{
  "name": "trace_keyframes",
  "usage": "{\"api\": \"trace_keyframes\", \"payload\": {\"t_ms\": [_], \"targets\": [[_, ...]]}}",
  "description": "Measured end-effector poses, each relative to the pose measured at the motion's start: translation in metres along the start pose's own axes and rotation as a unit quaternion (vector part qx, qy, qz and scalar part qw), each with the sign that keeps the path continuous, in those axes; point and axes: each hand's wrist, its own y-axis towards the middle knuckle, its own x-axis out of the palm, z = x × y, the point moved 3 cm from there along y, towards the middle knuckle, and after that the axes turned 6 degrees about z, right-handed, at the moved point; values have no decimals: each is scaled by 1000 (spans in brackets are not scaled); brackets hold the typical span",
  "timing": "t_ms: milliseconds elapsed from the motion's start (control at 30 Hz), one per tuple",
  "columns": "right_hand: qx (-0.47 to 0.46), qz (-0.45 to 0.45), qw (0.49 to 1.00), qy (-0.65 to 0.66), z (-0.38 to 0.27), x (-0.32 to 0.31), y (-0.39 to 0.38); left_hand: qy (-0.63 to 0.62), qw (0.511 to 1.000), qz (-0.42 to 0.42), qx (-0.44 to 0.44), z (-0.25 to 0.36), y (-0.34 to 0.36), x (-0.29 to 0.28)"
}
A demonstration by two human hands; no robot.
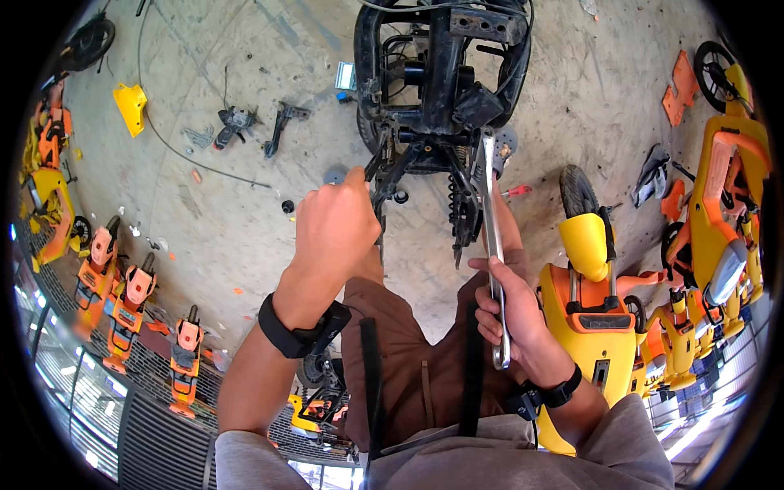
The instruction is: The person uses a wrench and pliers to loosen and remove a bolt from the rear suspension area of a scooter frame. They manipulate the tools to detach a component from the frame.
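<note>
In front of me stands a stripped black motorbike or scooter frame (pixel 441 90), with tubes, cables and a spring shock absorber (pixel 453 200) on its near right side. My left hand (pixel 335 220) is closed at the frame's near left corner, on a black part of it; the back of the hand hides most of the fingers. A long silver wrench (pixel 492 220) is held by its lower end in my right hand (pixel 516 306), fingers wrapped around the shaft. Its upper end reaches the right side of the frame, close to the black box-like part (pixel 478 106).
Loose black parts (pixel 237 122), a yellow panel (pixel 131 109) and a long cable (pixel 188 155) lie on the concrete floor at left. A yellow scooter (pixel 588 318) stands close at my right. A red-handled tool (pixel 516 191) lies near the frame. Orange scooters (pixel 131 302) line the left.
</note>
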Motion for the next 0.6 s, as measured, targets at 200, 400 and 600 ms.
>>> {"api": "trace_keyframes", "payload": {"t_ms": [200, 400, 600], "targets": [[12, -2, 1000, 8, -3, -4, -2, 32, 999, 15, 12, 8, 5, -3], [14, -9, 1000, -1, -4, -5, -1, 29, 999, 26, -5, 13, 14, 2], [16, -8, 1000, 15, -8, -9, -2, 12, 999, 12, -33, 12, 2, 2]]}}
